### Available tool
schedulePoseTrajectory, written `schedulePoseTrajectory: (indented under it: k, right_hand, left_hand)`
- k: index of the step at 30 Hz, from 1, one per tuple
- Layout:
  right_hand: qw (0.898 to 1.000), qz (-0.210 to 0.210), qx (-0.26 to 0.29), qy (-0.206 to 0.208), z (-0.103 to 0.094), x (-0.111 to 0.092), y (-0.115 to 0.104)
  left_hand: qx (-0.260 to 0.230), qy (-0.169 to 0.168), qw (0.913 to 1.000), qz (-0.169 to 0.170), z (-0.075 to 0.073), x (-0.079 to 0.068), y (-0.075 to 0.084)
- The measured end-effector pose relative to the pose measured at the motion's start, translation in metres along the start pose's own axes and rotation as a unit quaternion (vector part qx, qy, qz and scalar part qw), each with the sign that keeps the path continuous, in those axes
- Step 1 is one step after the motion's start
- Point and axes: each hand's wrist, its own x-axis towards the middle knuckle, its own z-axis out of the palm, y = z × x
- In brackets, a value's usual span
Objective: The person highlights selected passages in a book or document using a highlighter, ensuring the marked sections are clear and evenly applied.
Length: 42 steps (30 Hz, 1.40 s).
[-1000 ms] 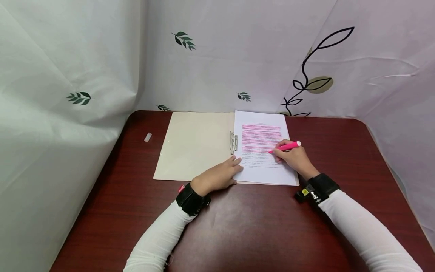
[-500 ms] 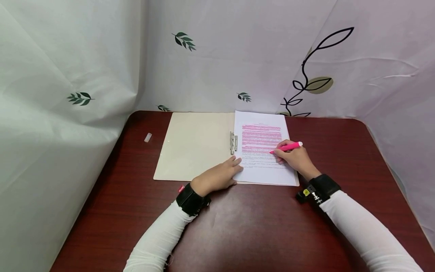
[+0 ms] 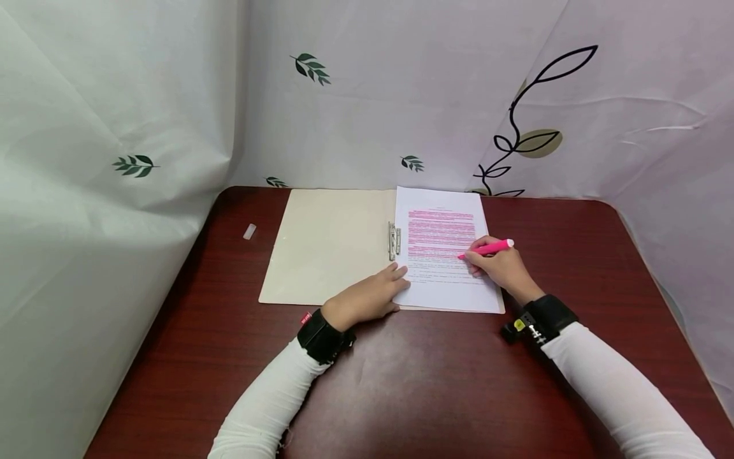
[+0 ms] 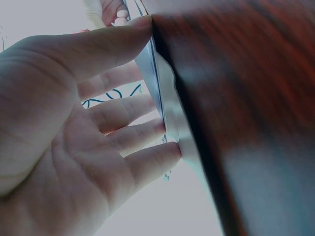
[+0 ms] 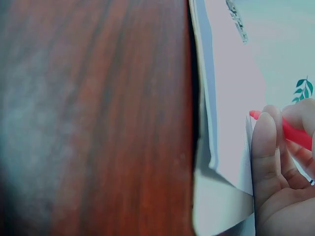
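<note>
My right hand (image 3: 503, 268) pinches a pink highlighter (image 3: 492, 247), its tip at a printed line on the white paper (image 3: 447, 297). The upper lines of text on the sheet are coloured pink; the lower ones are plain. In the right wrist view the highlighter (image 5: 298, 135) sits between thumb and fingers, with the tip close over the paper. My left hand (image 3: 367, 297) lies with spread, fairly straight fingers across the folder's fold and the paper's lower left edge. In the left wrist view the fingertips of the left hand (image 4: 93, 118) touch the sheet and folder.
An open cream folder (image 3: 332, 248) with a metal clip (image 3: 393, 241) lies under the paper on the dark red-brown table (image 3: 413, 389). A small white piece (image 3: 249, 231), perhaps a cap or eraser, lies left of the folder. White leaf-patterned cloth (image 3: 355, 95) hangs behind.
The right hand has slid slightly right with the highlighter, its tip moving along the same text line. The left hand, folder and paper have stayed in place.
</note>
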Motion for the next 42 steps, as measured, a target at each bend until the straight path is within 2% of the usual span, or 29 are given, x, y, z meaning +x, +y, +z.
schedulePoseTrajectory:
  k: [20,42]
  right_hand:
    - [1.0,0.018,0.001,0.004,-0.0039,-0.0017,0.0003]
    - [1.0,0.01,0.012,0.005,-0.0087,-0.0022,0.0066]
  left_hand:
    - [-0.002,-0.001,1.0,0.0,-0.0006,0.0001,0.0005]
    - [0.001,-0.005,1.0,-0.004,-0.0001,0.0008,0.0003]
